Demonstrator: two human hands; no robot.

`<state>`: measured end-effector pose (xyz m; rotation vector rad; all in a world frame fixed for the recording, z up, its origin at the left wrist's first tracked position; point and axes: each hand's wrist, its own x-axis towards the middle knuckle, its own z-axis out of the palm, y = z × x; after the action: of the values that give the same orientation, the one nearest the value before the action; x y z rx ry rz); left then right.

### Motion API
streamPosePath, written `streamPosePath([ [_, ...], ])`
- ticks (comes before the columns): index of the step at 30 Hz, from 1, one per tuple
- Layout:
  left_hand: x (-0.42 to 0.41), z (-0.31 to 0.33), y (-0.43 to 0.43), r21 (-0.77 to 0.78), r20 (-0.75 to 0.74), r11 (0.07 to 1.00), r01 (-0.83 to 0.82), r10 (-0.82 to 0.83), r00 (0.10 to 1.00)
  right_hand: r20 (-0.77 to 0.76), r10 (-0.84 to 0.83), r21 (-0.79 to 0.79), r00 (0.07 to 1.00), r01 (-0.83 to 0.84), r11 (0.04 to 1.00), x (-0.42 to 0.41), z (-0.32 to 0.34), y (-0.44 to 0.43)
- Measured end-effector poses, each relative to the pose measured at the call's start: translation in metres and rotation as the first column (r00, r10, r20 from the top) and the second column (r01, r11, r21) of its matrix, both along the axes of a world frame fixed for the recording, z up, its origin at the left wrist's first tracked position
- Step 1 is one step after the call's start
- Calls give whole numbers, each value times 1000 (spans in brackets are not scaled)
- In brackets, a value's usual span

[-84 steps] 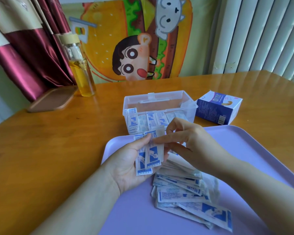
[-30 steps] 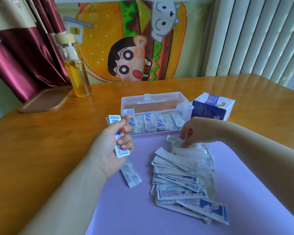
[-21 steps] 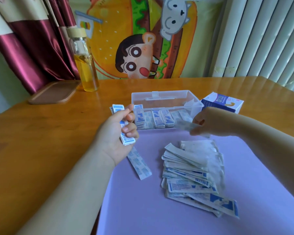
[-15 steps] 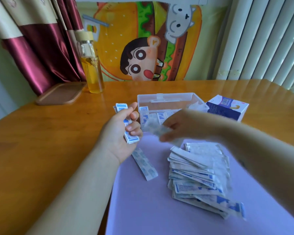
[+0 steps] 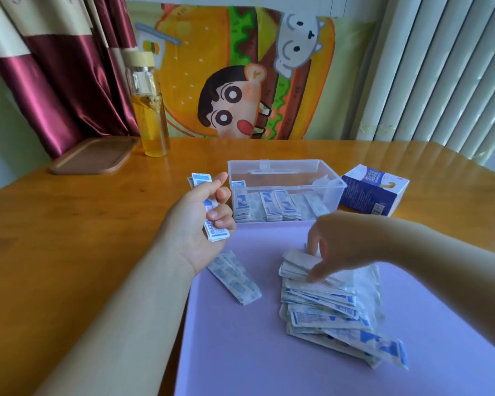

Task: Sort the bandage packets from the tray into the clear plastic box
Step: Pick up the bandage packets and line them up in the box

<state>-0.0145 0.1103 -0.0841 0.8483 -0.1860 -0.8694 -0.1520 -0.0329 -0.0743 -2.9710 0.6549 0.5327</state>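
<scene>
We are gripping a small stack of bandage packets (image 5: 210, 214) in our left hand (image 5: 196, 224), fingers curled round it, likely batching them for the clear plastic box (image 5: 286, 164) just beyond the tray (image 5: 235, 352). Our right hand (image 5: 343, 247) is bending over the pile (image 5: 323, 307) on the tray. Through the blur we cannot tell whether it is pinching one.

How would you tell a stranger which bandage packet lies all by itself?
Find the purple tray on the wooden table. Near its left edge, just below the left hand, one long packet lies slanted. Unlike the heap at the right hand, it touches no other packet.
</scene>
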Motion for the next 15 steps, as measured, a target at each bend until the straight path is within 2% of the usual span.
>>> streamPosePath([
  [7,-1,-4,-1,30,5,999,12,-13,1000,112,-68,64,991,61,996,-4,-5,-12],
  [11,-1,-6,-3,51,23,999,19,-20,1000,241,-72,4,968,73,997,-9,-7,-23],
  [13,-2,-8,-4,78,48,996,37,-41,998,354,-112,88,928,86,992,-12,-2,-27],
  [15,-4,-11,-6,131,71,989,70,-80,994,472,-226,275,852,102,956,-14,2,-26],
])
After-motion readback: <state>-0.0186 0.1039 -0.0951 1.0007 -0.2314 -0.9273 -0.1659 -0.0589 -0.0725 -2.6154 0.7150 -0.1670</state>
